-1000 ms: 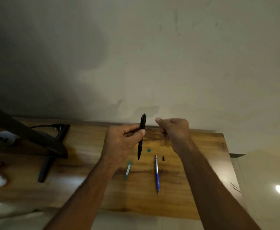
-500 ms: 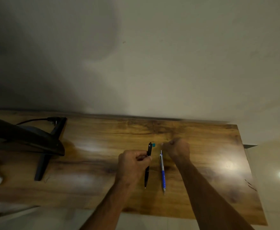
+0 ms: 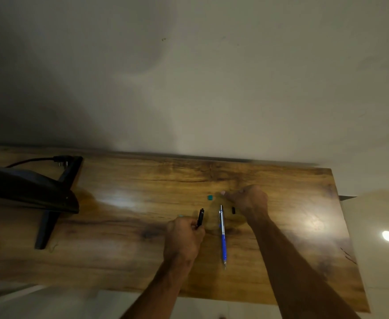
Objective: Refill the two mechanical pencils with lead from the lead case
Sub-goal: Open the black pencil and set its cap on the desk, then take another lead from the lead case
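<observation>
My left hand (image 3: 184, 238) grips a black mechanical pencil (image 3: 200, 218); only the pencil's top end shows above my fingers. To its right, a blue and silver mechanical pencil (image 3: 222, 236) lies lengthwise on the wooden table (image 3: 124, 226), tip toward me. My right hand (image 3: 248, 200) hovers low over the table beyond that pencil, fingers curled with thumb and fingertip together; whether it holds a lead I cannot tell. A small teal cap (image 3: 210, 197) lies left of those fingertips. A small black cap (image 3: 233, 210) lies by my right wrist. The lead case is mostly hidden behind my left hand.
A black monitor stand (image 3: 46, 224) and the dark edge of a screen (image 3: 23, 189) occupy the table's left side, with a cable (image 3: 34, 160) behind. The wall runs along the table's far edge. The table's right edge (image 3: 345, 226) drops to a glossy floor.
Both hands have come down from chest height to the table. The black pencil moved down with my left hand and now sits left of the blue pencil; my right hand reaches toward the teal cap.
</observation>
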